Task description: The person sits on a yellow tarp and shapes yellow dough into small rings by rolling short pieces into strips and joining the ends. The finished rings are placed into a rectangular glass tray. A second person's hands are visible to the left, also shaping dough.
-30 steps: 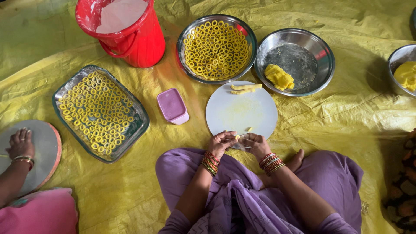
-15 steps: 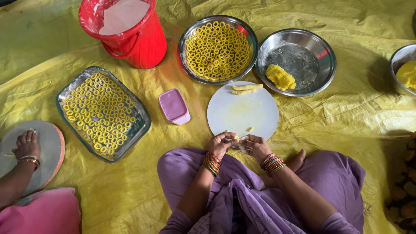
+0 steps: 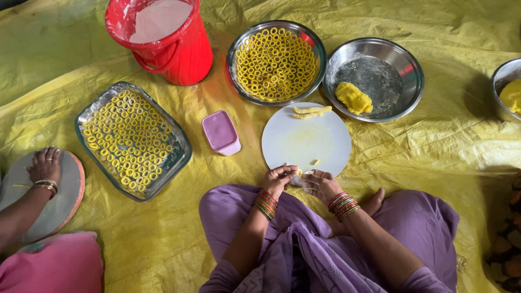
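**A:** Fingers first: what are they doing?

**B:** The fingertips of the left hand point(image 3: 280, 178) are curled in and pinching a small bit of yellow dough point(image 3: 297, 171) at the near edge of the white board point(image 3: 325, 142). The right hand point(image 3: 320, 184) sits just beside it, fingers bent in toward the same bit; whether they grip it I cannot tell.

**A:** Why so low on the board?

**B:** Likely because that edge lies closest to the lap, so the wrists can rest. Two rolled dough strips point(image 3: 311, 112) wait at the far edge, out of the way.

**A:** And around the board?

**B:** A steel bowl point(image 3: 404, 59) with a dough lump sits just beyond, a round tray point(image 3: 235, 49) and a glass dish point(image 3: 87, 111) both carry rings. A pink box point(image 3: 221, 132) and red bucket point(image 3: 184, 57) stand to the left, all on a yellow sheet point(image 3: 434, 152).

**A:** Anyone else?

**B:** Another person's hand point(image 3: 45, 164) rests on a second board point(image 3: 65, 198), far left.
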